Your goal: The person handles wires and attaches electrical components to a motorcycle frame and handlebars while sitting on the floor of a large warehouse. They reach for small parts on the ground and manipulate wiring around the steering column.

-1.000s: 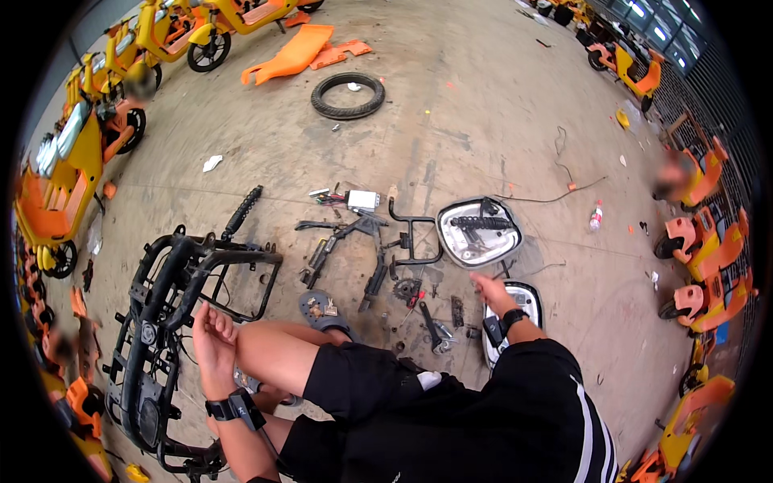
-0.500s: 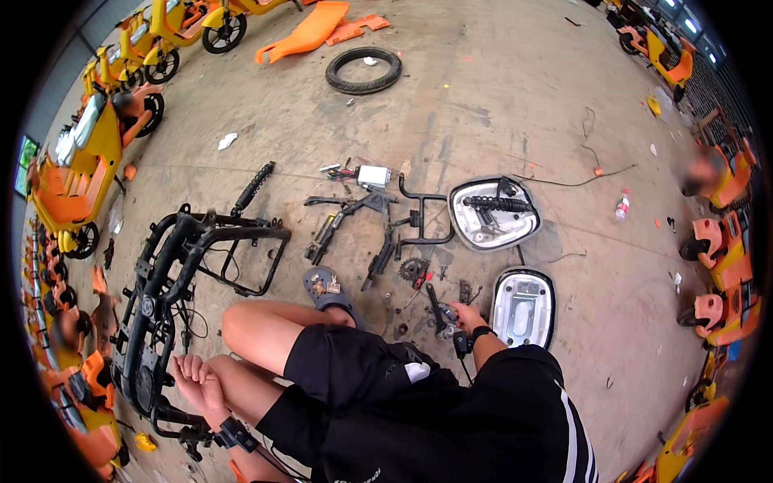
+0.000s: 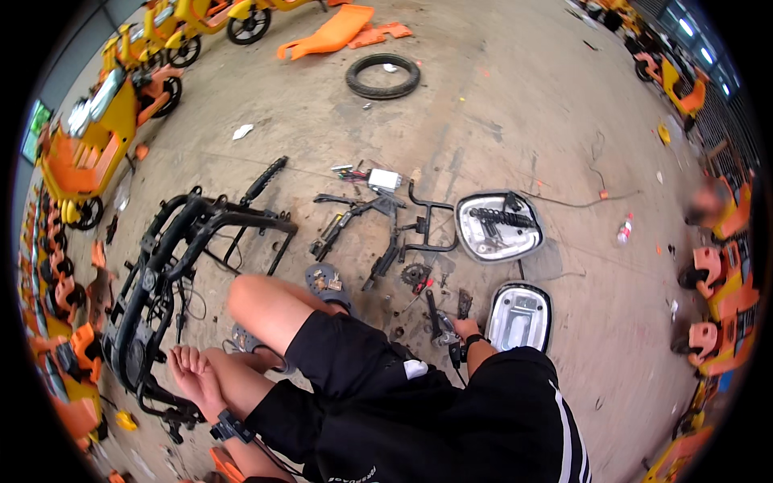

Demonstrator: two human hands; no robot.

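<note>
My left hand (image 3: 193, 372), its fingers curled in and nothing visible in them, rests by my bent leg, beside a black scooter frame (image 3: 149, 278). On the right, my right hand (image 3: 465, 328) is low over a small heap of metal parts, fingers closed. What it grips is too small and partly hidden. Touching or close beside it are a silver metal part (image 3: 443, 338) and a dark bar (image 3: 433, 306). A toothed chainwheel (image 3: 415, 275) lies just beyond. To the right of this hand is a white-lined, black-rimmed shell (image 3: 519, 318).
A second shell (image 3: 499, 227) holds a black shock absorber. Black brackets (image 3: 386, 221), a silver controller box (image 3: 384, 179) with wires and a tyre (image 3: 383, 76) lie farther out. Yellow-orange scooters (image 3: 88, 153) line the left side; more stand at right, near another person (image 3: 708, 201).
My view has tilted and shifted, so the floor parts sit somewhat differently in it. My left foot now shows beside the frame. Both hands keep nearly the same places.
</note>
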